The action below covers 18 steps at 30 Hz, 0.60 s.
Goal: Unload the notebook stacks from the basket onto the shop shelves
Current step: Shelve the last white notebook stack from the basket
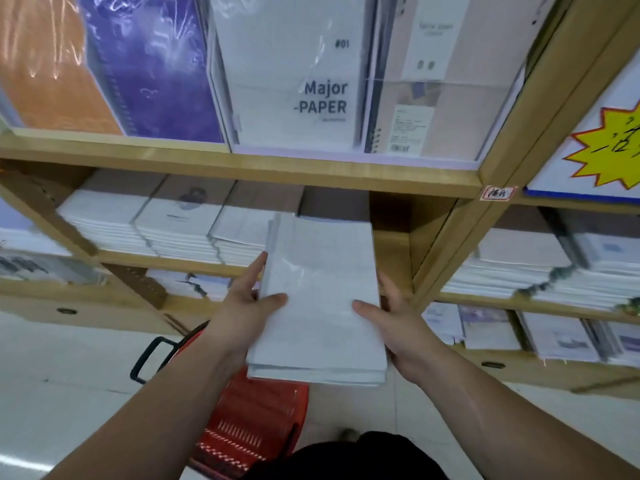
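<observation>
A stack of pale, plastic-wrapped notebooks (pixel 320 296) is held level in front of the wooden shelf (pixel 242 169), its far end reaching into the middle shelf opening. My left hand (pixel 247 299) grips its left edge, thumb on top and fingers along the side. On the right edge my right hand (pixel 391 317) holds it the same way, thumb on top. The red basket (pixel 256 420) with a black handle stands on the floor below the stack, partly hidden by my arms.
Three white notebook piles (pixel 166 230) lie on the middle shelf left of the held stack; a gap (pixel 391 244) shows to its right. Large pads stand upright on the shelf above (pixel 294 81). More piles fill the right unit (pixel 540 271). Pale floor tiles (pixel 69 375) lie below.
</observation>
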Each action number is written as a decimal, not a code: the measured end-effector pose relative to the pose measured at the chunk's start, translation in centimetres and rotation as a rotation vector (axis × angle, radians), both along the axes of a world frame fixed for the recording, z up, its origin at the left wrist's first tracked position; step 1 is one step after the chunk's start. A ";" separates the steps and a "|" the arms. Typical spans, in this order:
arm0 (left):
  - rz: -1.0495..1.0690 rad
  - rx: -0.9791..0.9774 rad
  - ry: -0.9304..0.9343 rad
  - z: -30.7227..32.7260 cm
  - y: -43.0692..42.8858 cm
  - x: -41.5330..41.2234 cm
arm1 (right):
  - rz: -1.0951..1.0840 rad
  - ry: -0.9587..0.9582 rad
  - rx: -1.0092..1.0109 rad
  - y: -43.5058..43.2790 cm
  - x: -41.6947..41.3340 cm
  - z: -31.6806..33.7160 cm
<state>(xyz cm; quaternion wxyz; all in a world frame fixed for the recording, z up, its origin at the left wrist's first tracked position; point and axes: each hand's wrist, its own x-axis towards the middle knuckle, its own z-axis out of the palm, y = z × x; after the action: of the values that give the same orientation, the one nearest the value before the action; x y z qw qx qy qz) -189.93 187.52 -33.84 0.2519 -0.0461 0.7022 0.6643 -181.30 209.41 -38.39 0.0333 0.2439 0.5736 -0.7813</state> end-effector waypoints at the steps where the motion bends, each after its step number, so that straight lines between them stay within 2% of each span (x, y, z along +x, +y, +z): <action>1: -0.015 -0.009 0.002 -0.1 0.9 -0.3 | -0.005 0.018 0.005 0.9 -0.1 0.0; 6: -0.052 -0.053 -0.013 -1.1 4.5 -2.2 | -0.072 0.037 -0.005 3.8 -1.6 -0.5; 14: -0.009 0.006 -0.020 -3.6 7.4 -8.9 | -0.164 -0.014 0.018 5.6 -8.4 -0.8; 18: -0.152 -0.172 -0.033 -6.6 5.9 -9.4 | -0.276 -0.184 0.082 4.1 -11.8 -2.3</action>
<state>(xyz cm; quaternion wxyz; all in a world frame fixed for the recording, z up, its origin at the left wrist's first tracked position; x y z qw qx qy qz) -199.35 193.42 -40.44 0.3082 -0.0252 0.7539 0.5796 -193.12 213.50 -40.68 -0.0320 0.3922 0.5604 -0.7288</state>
